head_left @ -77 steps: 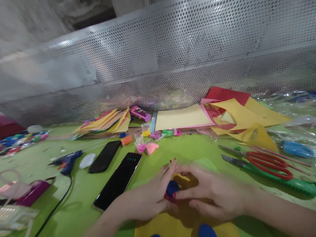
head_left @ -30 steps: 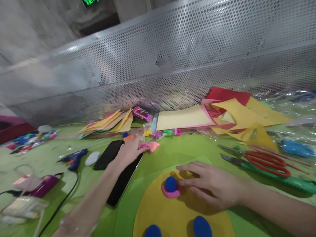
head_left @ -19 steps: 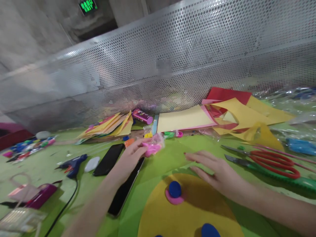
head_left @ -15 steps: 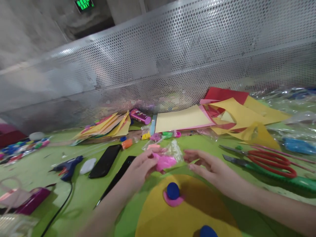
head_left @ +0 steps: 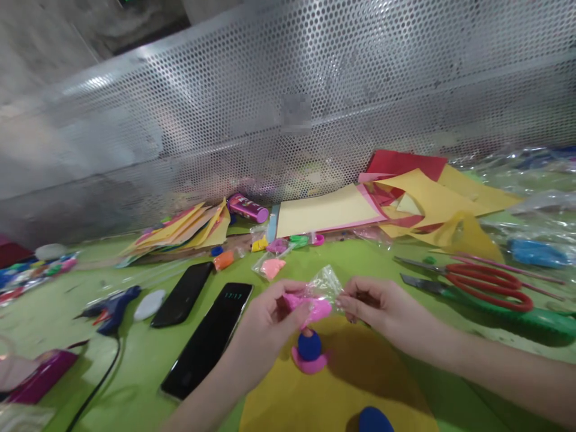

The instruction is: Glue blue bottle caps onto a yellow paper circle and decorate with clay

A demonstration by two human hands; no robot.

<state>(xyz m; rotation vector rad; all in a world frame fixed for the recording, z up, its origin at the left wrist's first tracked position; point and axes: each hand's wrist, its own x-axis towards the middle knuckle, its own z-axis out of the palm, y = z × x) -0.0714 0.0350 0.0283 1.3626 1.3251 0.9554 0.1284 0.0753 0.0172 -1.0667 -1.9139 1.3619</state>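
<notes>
Bright pink modelling clay (head_left: 317,309) in a clear plastic bag is held in my left hand (head_left: 270,318), its fingers closed round the clay end. My right hand (head_left: 375,303) pinches the clear edge of the plastic bag (head_left: 327,282). Both hands hover over a yellow round sheet (head_left: 351,372). On that sheet lies a blue disc (head_left: 309,346) on top of a pink curved piece (head_left: 310,363). A second blue disc (head_left: 375,420) shows at the bottom edge of the view, partly cut off.
Left are two phones (head_left: 209,342), a glue gun (head_left: 112,309) with its cord and a white oval piece (head_left: 150,305). Red-handled scissors (head_left: 488,285) and a green cutter (head_left: 508,318) lie right. Behind are paper sheets (head_left: 328,213), small clay packs and a perforated metal panel (head_left: 225,114).
My right hand has moved in and now grips the bag's clear edge, where before it was apart from it. My left hand with the pink clay has shifted slightly right and nearer.
</notes>
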